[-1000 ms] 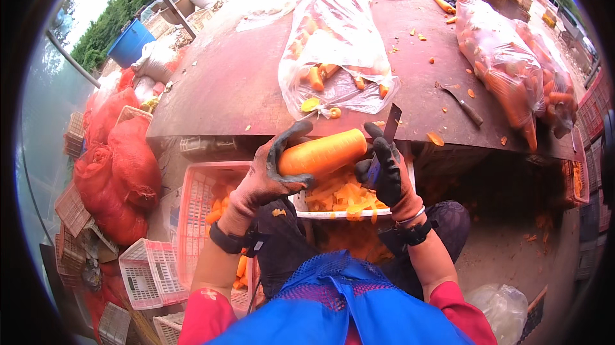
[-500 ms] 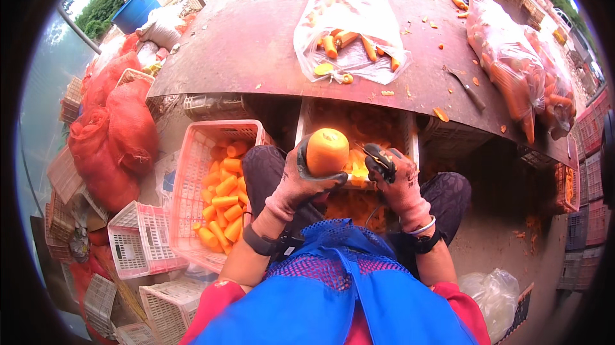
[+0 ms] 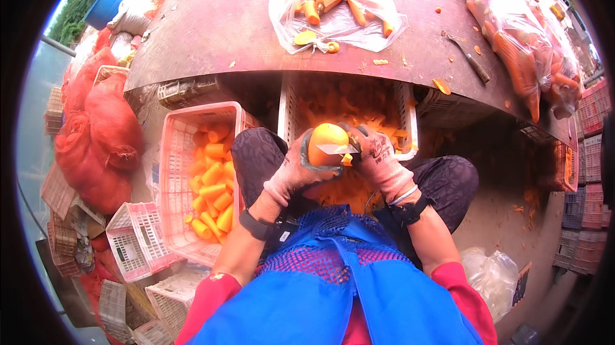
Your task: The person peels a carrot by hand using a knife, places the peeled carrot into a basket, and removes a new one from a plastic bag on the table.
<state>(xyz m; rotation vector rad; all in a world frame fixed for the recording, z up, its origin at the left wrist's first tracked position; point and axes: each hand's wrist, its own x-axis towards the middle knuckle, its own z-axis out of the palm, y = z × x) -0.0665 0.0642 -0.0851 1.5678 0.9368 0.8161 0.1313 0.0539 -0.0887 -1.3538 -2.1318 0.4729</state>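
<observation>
I read this as the trimming step: my left hand (image 3: 291,175) grips a carrot (image 3: 327,144) end-on toward the camera, fingers wrapped around its far side, while my right hand (image 3: 378,160) is clenched on a knife (image 3: 338,149) whose pale blade lies flat across the carrot's cut face. A small orange sliver hangs at the blade's edge, so I judge the cut nearly through. The carrot sits just above my lap, directly over the white crate (image 3: 407,109) full of orange peelings, and to the right of the pink basket (image 3: 168,172) that holds cut carrot pieces. Beyond the carrot, across the crate, the brown table (image 3: 211,31) carries a clear bag of carrots (image 3: 333,5) and a second knife (image 3: 471,60).

Both forearms come up from below the carrot, elbows tucked, wrists bent inward so the gloved hands meet at it. Finishing calls for a short, controlled push of the blade away from the left thumb, with the carrot kept steady.
</observation>
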